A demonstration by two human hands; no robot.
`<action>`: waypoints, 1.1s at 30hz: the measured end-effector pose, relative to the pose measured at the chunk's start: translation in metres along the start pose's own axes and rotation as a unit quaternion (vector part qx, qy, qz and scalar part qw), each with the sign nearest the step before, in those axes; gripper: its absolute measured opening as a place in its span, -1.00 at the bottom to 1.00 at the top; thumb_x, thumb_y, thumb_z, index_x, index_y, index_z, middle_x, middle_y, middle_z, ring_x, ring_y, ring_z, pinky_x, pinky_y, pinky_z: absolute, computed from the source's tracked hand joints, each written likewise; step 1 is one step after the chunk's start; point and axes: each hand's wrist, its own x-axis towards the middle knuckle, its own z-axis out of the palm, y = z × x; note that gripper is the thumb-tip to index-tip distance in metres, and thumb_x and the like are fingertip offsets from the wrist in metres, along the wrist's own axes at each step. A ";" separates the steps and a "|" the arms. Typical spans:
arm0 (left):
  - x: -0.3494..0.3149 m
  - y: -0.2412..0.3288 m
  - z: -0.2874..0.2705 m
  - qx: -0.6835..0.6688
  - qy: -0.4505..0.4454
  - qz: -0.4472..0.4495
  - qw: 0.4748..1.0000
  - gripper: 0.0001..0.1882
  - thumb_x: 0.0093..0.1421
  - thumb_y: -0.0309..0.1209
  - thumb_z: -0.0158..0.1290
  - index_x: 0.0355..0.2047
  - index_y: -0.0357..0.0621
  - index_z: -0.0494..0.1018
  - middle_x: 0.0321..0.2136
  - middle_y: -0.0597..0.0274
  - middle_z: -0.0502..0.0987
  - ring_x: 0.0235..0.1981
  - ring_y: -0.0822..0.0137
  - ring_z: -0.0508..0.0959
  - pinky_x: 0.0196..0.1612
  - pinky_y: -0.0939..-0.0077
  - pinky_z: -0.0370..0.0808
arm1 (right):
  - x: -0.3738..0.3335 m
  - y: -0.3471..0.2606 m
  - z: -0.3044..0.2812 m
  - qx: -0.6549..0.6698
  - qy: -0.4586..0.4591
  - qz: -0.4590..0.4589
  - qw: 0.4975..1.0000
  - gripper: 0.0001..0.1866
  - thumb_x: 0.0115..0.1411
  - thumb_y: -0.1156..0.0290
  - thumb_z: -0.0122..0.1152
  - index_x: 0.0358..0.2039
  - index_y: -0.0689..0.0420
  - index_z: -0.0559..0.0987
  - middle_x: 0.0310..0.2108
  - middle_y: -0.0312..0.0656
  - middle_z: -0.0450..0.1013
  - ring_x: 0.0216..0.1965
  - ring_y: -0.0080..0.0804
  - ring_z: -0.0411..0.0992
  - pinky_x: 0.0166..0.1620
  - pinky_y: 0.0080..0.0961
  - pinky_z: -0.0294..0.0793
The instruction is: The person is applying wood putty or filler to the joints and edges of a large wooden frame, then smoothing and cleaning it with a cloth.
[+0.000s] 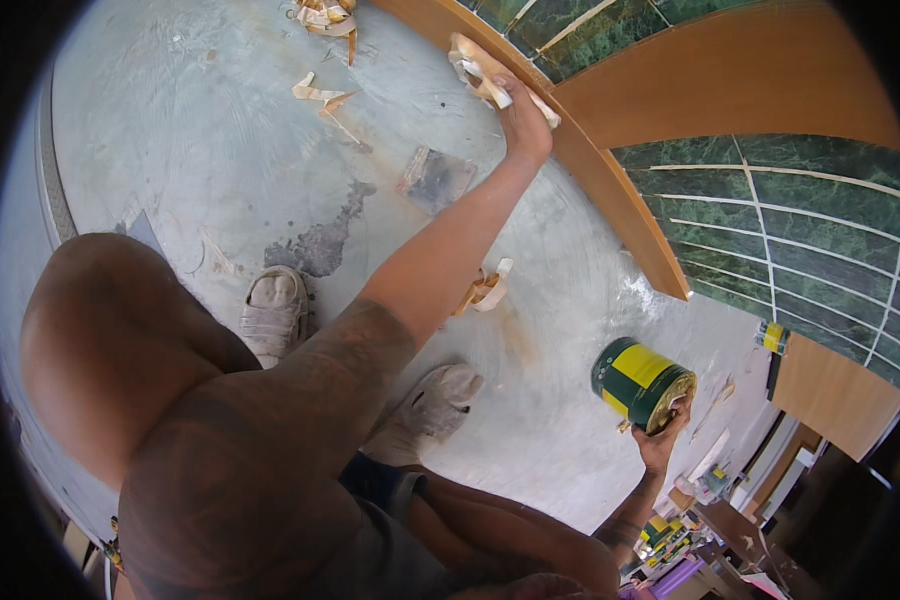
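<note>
My left hand (527, 125) is stretched out at the top, closed on a crumpled pale cloth (478, 68). The cloth touches the brown wooden board (625, 215) that runs along the edge of the green panels. On the right, my right hand (662, 437) grips a dark green and yellow tin can (625, 375) near its open end. Tilted on its side, the can has its mouth toward my right hand. What is inside it cannot be made out clearly.
Crumpled tape strips (320, 92) lie on the grey floor (210, 130), with another wad (488, 290) nearer my feet. Dark green marbled panels (810, 205) with pale lines stand at the right. Assorted cans and clutter (670, 535) sit at lower right.
</note>
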 end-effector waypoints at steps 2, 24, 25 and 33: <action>-0.053 0.007 0.037 -0.002 -0.004 -0.102 0.995 -0.25 0.55 -0.02 -0.35 0.40 -0.51 -0.09 0.36 -0.44 0.09 0.39 -0.18 0.17 0.44 0.10 0.09 | -0.029 0.005 -0.022 -0.024 0.021 0.026 0.999 0.05 -0.33 0.59 0.52 0.20 -0.09 0.17 0.53 0.00 -0.16 0.49 0.07 -0.17 0.48 -0.02 -0.05; 0.012 0.034 0.006 0.010 0.048 0.088 0.995 -0.18 0.55 0.04 -0.40 0.46 -0.43 -0.31 0.47 -0.36 -0.15 0.50 -0.04 -0.04 0.51 0.31 -0.08 | -0.016 0.015 -0.006 -0.025 0.010 -0.002 1.000 0.07 -0.31 0.51 0.43 0.29 0.02 0.15 0.46 -0.02 -0.05 0.39 -0.04 -0.03 0.42 -0.16 -0.01; 0.007 0.026 0.010 0.009 0.044 0.093 0.995 -0.18 0.55 0.04 -0.40 0.46 -0.43 -0.31 0.47 -0.36 -0.15 0.50 -0.04 -0.04 0.51 0.31 -0.08 | -0.015 0.012 -0.006 -0.031 0.013 -0.003 0.999 0.08 -0.31 0.49 0.43 0.30 0.02 0.14 0.46 -0.02 -0.05 0.39 -0.05 -0.03 0.42 -0.17 -0.01; -0.180 -0.007 -0.004 0.194 -0.087 -0.088 0.973 -0.15 0.51 0.18 -0.59 0.31 -0.48 0.08 0.19 -0.25 0.28 0.27 0.01 0.28 0.38 0.24 0.15 | 0.004 -0.003 0.005 0.010 -0.006 0.024 1.000 0.01 -0.35 0.60 0.49 0.17 -0.01 0.17 0.50 0.04 -0.13 0.47 0.08 -0.14 0.47 -0.03 -0.07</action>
